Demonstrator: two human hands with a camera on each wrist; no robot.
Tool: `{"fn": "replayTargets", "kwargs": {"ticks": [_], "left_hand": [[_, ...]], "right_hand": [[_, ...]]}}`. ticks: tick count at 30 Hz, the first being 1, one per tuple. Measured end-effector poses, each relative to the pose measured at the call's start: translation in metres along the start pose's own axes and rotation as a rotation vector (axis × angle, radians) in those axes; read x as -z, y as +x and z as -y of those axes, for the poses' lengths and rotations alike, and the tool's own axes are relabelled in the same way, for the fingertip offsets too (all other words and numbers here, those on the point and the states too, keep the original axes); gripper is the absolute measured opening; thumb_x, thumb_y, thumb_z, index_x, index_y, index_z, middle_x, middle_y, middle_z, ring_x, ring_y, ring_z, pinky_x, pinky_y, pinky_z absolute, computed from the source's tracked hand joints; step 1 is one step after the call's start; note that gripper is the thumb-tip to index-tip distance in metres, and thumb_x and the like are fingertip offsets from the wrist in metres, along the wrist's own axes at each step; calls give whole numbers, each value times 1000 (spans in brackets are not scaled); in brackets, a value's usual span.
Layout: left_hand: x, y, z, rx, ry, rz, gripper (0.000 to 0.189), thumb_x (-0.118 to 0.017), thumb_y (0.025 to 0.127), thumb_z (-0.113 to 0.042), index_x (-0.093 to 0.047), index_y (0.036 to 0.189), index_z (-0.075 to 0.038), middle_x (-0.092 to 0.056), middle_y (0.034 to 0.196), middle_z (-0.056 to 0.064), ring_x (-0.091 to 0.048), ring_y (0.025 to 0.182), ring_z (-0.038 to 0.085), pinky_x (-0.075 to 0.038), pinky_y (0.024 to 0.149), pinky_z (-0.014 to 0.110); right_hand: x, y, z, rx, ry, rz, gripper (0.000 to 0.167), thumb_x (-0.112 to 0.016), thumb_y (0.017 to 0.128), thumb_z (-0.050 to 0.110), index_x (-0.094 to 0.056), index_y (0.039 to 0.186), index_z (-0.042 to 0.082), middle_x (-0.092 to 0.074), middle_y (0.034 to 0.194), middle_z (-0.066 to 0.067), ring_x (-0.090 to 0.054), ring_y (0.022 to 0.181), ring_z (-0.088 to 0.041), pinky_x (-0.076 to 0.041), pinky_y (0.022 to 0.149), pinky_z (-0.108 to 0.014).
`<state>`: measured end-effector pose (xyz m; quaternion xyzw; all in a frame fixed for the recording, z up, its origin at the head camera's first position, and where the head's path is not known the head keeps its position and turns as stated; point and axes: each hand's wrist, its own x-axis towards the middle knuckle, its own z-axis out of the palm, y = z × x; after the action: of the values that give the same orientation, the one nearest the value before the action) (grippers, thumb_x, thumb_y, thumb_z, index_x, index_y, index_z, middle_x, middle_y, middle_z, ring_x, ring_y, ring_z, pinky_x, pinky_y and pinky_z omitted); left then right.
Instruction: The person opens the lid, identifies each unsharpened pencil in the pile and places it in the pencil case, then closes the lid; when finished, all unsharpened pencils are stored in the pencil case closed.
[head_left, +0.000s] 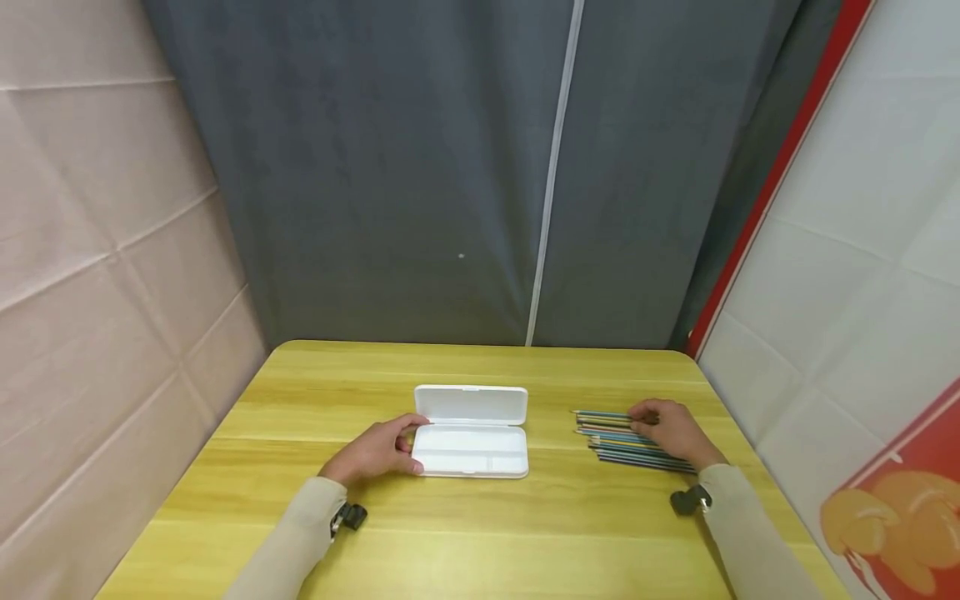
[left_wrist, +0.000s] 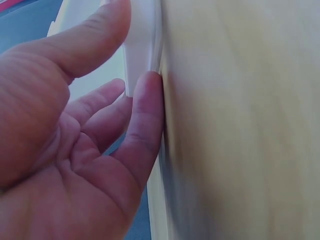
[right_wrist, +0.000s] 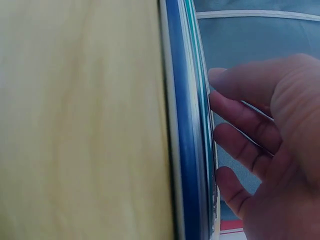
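Note:
An unlidded-looking white pencil case lies on the table with its hinged lid tilted up at the back. Its tray shows a divider and nothing inside. My left hand holds the case's left end, thumb at the front corner and fingers farther back. In the left wrist view, fingertips touch the white edge. To the right, several colored pencils lie side by side in a row. My right hand is over their back right part, its loosely bent fingers touching the pencils; no pencil shows clearly between them.
The yellow wood-grain table ends at a grey curtain behind. A pale cloth wall stands on the left, and a white and red panel on the right. Each wrist carries a small black camera.

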<state>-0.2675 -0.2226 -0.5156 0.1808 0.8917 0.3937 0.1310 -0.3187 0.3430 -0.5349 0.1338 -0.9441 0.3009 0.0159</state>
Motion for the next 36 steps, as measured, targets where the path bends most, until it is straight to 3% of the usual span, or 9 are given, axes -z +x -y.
{"fn": "replayTargets", "kwargs": {"ticks": [21, 36], "left_hand": [[0, 2, 6, -14, 4, -2, 72, -93, 82, -26, -57, 143, -13, -66, 97, 4, -57, 88, 19, -46, 75, 28], [-1, 4, 8, 1, -5, -2, 73, -95, 80, -27, -58, 141, -14, -67, 98, 4, -57, 90, 19, -47, 76, 28]], "right_hand": [[-1, 1, 1, 56, -71, -13, 15, -74, 97, 5, -79, 111, 7, -76, 112, -14, -71, 105, -36, -56, 93, -56], [0, 4, -6, 48, -36, 62, 19, -70, 99, 6, -77, 117, 4, -73, 112, -13, -70, 106, -37, -55, 94, -58]]}}
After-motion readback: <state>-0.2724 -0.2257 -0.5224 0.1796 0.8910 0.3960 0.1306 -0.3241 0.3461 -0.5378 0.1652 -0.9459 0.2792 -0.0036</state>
